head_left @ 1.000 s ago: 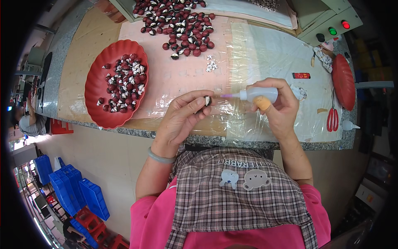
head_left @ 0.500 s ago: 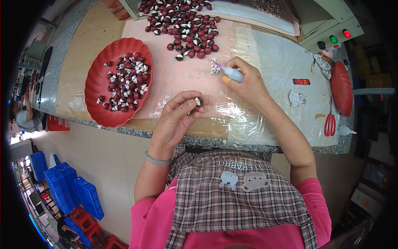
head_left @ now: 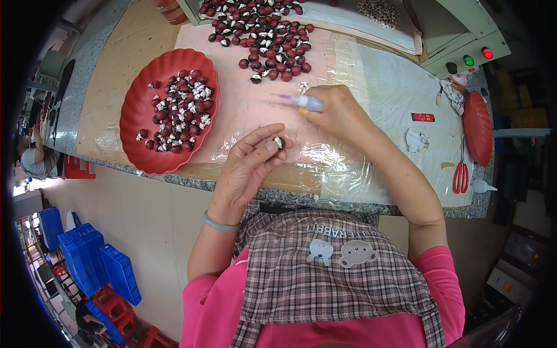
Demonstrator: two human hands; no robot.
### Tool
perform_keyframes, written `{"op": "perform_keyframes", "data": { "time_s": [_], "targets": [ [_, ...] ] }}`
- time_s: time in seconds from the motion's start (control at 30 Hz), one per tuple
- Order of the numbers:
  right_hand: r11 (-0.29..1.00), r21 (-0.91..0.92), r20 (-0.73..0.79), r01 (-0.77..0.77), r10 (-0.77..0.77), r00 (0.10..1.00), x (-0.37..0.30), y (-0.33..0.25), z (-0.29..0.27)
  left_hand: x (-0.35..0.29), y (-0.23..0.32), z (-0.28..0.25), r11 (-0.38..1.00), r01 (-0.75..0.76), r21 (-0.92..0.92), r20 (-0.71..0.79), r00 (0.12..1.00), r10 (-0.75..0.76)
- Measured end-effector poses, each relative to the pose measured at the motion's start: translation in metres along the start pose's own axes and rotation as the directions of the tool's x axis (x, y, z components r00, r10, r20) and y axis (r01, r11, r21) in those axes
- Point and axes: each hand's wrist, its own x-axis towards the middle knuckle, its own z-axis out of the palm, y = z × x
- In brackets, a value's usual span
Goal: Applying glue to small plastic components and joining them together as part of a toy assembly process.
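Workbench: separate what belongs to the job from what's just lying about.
Likely in use: dark-and-white piece in left hand, squeeze bottle in right hand, white bits, red balls, large red dish.

Likely lying about: red-handled scissors, crumpled wad, second bottle, small red-and-black item.

Worktop cover (head_left: 380, 110), centre of your frame: bright, evenly lit, shadows soft. Clear film (head_left: 348, 156), just right of centre: hard white glare, crinkled. Green lamp (head_left: 468, 60) and red lamp (head_left: 487, 53), upper right: glowing. Far left rim: small overexposed patches. Lower right: dim, detail lost. Bottle nozzle (head_left: 285, 97): smeared, tip indistinct. Counter edge (head_left: 278, 199): bowed by your fisheye lens. Corners: black vignette. Your apron (head_left: 342, 284): sharp check.
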Motion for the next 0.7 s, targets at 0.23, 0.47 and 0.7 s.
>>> {"op": "perform_keyframes", "data": {
  "time_s": [0.23, 0.47, 0.7],
  "targets": [
    [0.279, 0.919, 0.225, -0.278, 0.207, 0.952, -0.038, -0.003, -0.003, 0.003, -0.006, 0.01, 0.998, -0.005, 0.065, 0.004, 1.0, 0.005],
    [0.226, 0.942, 0.187, -0.247, 0.254, 0.949, -0.066, -0.018, 0.0, 0.006, -0.013, 0.029, 0.962, -0.086, 0.257, 0.02, 0.996, 0.084],
    [0.351, 0.898, 0.159, -0.265, 0.301, 0.94, -0.073, -0.023, 0.002, 0.006, -0.018, 0.033, 0.873, -0.153, 0.462, 0.05, 0.988, 0.147]
  ]
}}
